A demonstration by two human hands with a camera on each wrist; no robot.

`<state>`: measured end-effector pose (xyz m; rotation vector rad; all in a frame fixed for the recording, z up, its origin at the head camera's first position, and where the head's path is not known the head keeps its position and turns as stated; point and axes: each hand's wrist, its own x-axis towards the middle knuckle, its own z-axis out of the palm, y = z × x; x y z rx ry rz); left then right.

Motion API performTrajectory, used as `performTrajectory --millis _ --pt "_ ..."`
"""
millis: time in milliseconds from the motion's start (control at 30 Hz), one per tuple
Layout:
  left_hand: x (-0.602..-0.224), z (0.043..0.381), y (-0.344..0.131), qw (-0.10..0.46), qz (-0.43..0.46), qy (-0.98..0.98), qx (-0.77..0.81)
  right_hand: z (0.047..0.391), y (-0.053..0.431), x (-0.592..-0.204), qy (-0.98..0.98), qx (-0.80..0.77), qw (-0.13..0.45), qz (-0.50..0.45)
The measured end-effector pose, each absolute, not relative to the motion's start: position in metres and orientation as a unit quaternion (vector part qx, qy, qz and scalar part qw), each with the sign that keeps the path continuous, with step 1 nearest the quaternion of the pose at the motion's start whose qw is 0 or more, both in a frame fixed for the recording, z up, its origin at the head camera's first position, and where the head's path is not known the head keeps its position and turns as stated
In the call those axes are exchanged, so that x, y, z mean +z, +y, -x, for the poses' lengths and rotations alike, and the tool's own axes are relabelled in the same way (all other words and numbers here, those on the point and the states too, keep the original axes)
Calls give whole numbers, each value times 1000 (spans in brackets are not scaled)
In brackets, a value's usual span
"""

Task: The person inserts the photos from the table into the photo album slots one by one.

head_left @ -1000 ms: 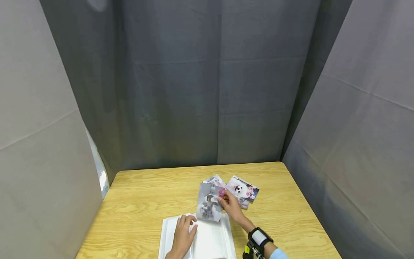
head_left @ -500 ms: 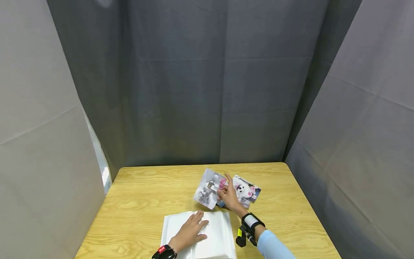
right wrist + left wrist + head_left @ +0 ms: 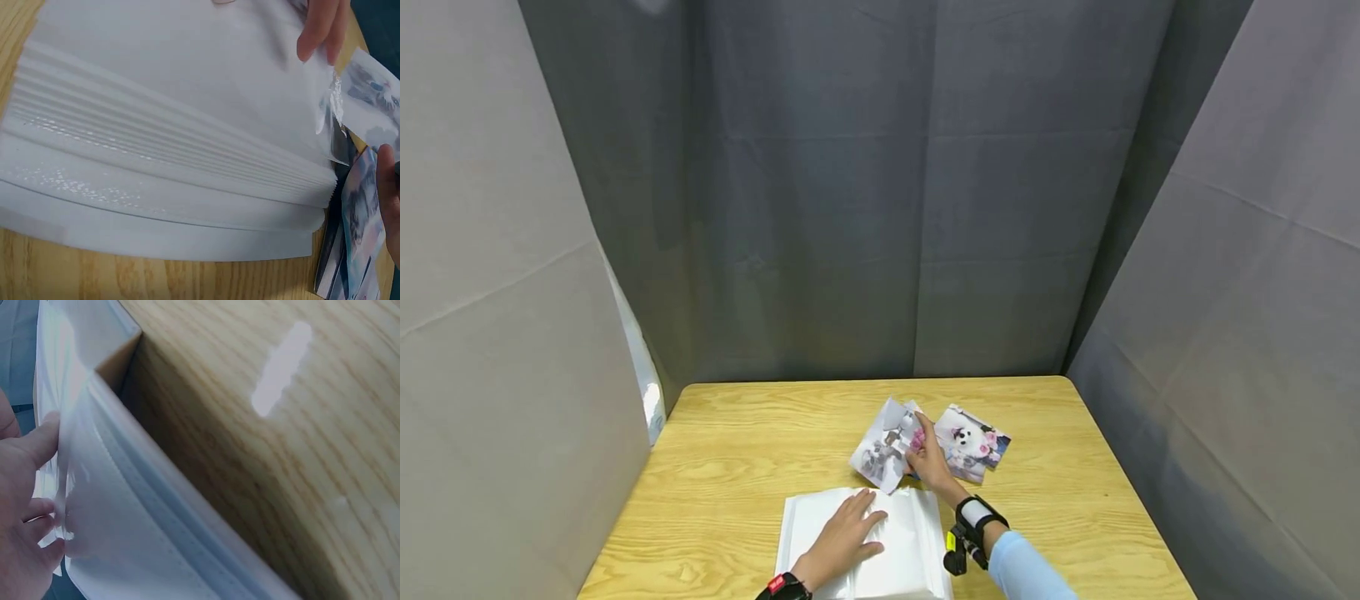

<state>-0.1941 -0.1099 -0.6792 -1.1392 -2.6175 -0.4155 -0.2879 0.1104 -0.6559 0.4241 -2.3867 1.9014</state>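
My right grip (image 3: pixel 931 461) pinches a grey-and-white rectangular paper photo (image 3: pixel 877 456), pink showing at its right; my left grip (image 3: pixel 846 533) lies slack, fingers spread. Just right, overlapping colour photos (image 3: pixel 964 442) show a white animal. Behind the yellow wood-grain desk (image 3: pixel 737 437) hangs a dark grey cloth curtain (image 3: pixel 805 217). Near me, an open white album with clear plastic sleeves (image 3: pixel 904 550) lies under my left fingers.

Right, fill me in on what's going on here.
A person's left hand rests on the white pages of an open album on a wooden table. Their right hand is at the edge of a greyish photo near the album's far edge; whether it grips the photo is hard to tell. More photos lie overlapping to the right of that hand.
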Motion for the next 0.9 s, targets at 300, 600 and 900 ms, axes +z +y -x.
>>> performTrajectory --millis 300,600,900 --pt "-680 192 -109 127 393 -898 -150 287 116 -661 -804 585 -3 -108" --pt "-684 195 -113 98 388 -905 -146 292 120 -659 -819 563 -19 -109" --pt "-683 193 -116 90 391 -902 -160 288 117 -659 -794 599 -83 -62"
